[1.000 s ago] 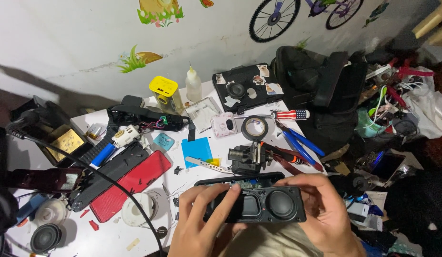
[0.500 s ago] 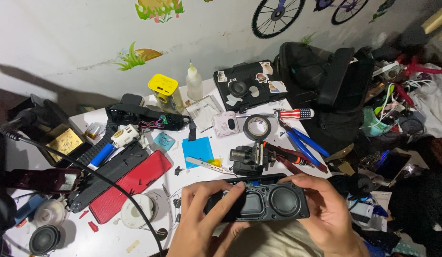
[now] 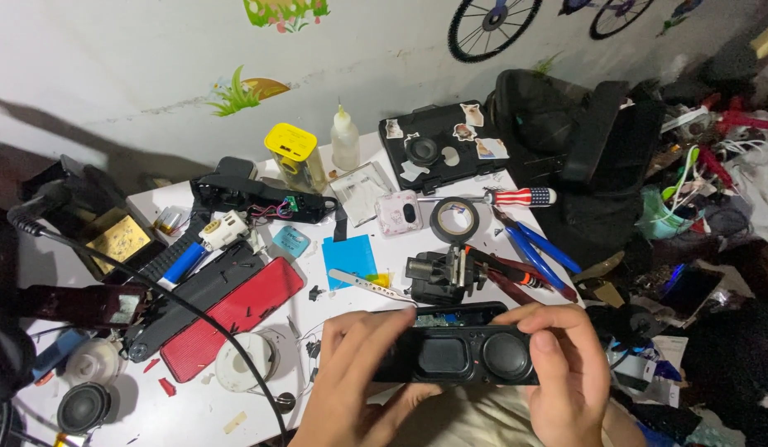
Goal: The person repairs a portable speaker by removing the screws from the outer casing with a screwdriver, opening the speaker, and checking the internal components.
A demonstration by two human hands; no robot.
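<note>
Cluttered table; fingers around speaker

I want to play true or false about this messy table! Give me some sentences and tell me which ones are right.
1. Both hands hold the black speaker. True.
2. The roll of tape is bright green. False: it is black.
3. A yellow box stands near the wall. True.
4. The red grille lies right of the speaker. False: it lies left of it.
5. The left hand holds pliers. False: it grips the speaker, like the right hand.
</note>
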